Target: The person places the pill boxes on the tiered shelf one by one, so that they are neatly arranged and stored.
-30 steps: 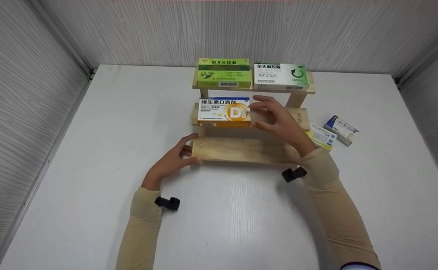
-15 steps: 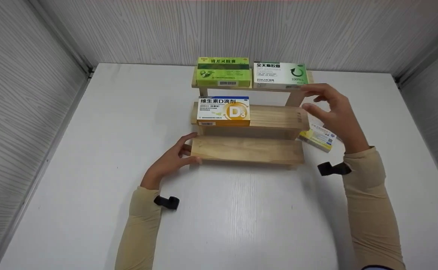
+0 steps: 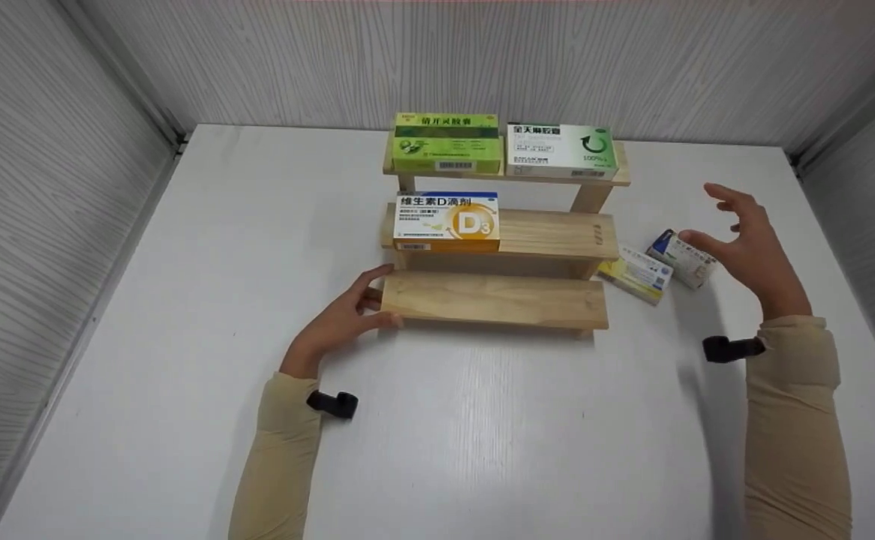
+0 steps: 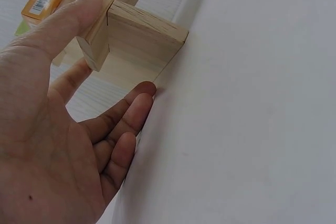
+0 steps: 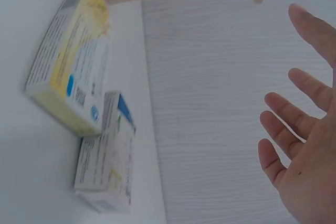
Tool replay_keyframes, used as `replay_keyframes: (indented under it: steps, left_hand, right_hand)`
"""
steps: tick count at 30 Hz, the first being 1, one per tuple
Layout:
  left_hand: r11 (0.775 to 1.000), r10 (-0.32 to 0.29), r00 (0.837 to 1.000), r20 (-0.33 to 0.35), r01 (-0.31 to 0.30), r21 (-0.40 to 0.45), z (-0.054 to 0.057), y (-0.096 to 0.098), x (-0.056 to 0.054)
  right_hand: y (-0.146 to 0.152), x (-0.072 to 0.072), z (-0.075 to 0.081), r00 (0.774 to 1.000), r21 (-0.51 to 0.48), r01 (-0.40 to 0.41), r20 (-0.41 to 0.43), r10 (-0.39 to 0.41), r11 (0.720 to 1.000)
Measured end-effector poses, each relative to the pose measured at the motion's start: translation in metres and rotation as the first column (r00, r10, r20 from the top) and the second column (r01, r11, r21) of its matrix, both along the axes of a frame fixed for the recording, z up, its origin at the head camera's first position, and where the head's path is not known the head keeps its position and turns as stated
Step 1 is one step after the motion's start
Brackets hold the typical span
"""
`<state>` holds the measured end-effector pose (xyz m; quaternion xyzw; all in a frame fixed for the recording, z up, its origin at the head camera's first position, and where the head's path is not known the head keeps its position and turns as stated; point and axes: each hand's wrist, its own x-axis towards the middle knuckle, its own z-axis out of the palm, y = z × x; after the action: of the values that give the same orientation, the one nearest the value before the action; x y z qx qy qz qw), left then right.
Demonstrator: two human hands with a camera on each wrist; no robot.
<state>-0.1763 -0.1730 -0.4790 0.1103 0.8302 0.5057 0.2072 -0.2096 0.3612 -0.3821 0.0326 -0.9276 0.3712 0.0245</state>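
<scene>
A three-step wooden display rack (image 3: 494, 300) stands on the white table. My left hand (image 3: 344, 322) grips the left end of its lowest board, thumb at the front edge and index finger at the back edge; the other fingers (image 4: 139, 111) lie low beside the rack's leg. My right hand (image 3: 756, 251) is raised with its fingers spread and nothing in it. Its thumb overlaps a white-and-blue medicine box (image 3: 681, 262) in the head view. Against that one lies a yellow-and-white medicine box (image 5: 79, 66), beside the rack's right end.
On the top board sit a green medicine box (image 3: 446, 142) and a white-and-green medicine box (image 3: 561, 150). An orange-and-white vitamin D box (image 3: 446, 220) occupies the left half of the middle board. Wood-grain panels (image 3: 452, 60) enclose the table's back and sides.
My right hand has moved away from the vitamin D box, rightward past the rack to beside the two loose boxes. The vitamin D box stays on the middle board. My left hand keeps its place.
</scene>
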Motion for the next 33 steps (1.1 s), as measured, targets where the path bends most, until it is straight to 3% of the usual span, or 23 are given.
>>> replay_keyframes:
  steps: [6, 14, 23, 33]
  left_hand:
    - [1.0, 0.004, 1.0, -0.013, -0.004, 0.005, 0.001, -0.001, 0.001]
    - [1.0, 0.015, 1.0, -0.006, -0.015, 0.01, -0.001, 0.0, 0.0]
    - [1.0, 0.019, 1.0, -0.001, -0.019, 0.003, 0.001, 0.001, 0.0]
    - [1.0, 0.001, 1.0, -0.016, -0.001, 0.021, 0.002, 0.0, 0.001]
  right_hand:
    - [0.03, -0.005, -0.028, 0.975, 0.032, 0.008, 0.221, -0.015, 0.999]
    - [0.05, -0.007, -0.05, 0.916, 0.093, 0.022, 0.397, -0.057, 0.995]
    - [0.051, -0.01, -0.06, 0.866, 0.107, -0.006, 0.498, -0.048, 0.994]
    - [0.053, -0.007, -0.068, 0.878, 0.091, 0.025, 0.474, -0.065, 0.996]
